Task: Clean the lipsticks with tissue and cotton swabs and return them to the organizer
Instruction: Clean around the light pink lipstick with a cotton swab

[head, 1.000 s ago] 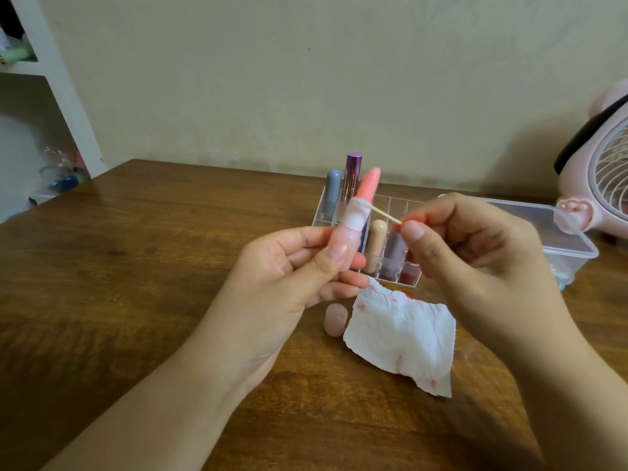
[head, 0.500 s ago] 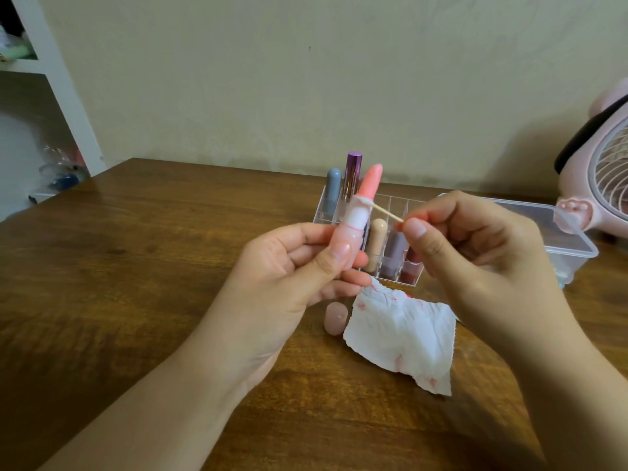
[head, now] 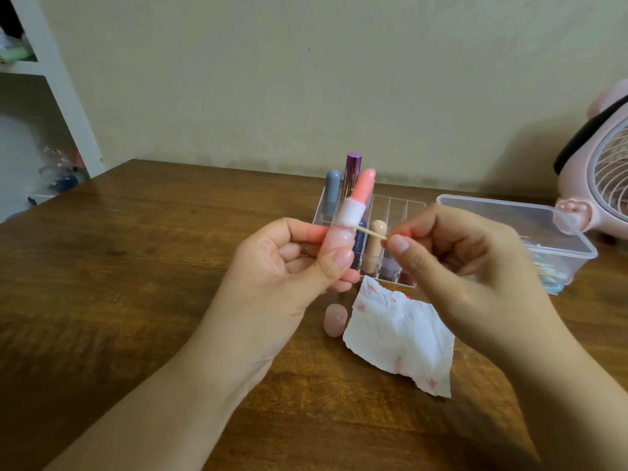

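Observation:
My left hand [head: 289,266] grips an uncapped pink lipstick [head: 353,209] upright, its coral bullet wound out above a white collar. My right hand [head: 452,263] pinches a cotton swab [head: 372,232] whose tip touches the lipstick where the collar meets the pink base. The lipstick's pink cap [head: 334,319] lies on the table beside a white tissue [head: 404,338] smeared with red marks. Behind my hands stands the clear organizer [head: 397,205], holding a grey-blue lipstick [head: 332,190], a purple one [head: 352,168], a beige one [head: 375,246] and others partly hidden.
A clear plastic box [head: 516,226] with swabs inside sits at the right. A pink desk fan [head: 601,171] stands behind it. A white shelf unit [head: 51,83] is at the far left, off the wooden table [head: 136,266].
The swab tip has slid down the lipstick, from the top of the white collar to its lower edge. My right hand dropped slightly with it.

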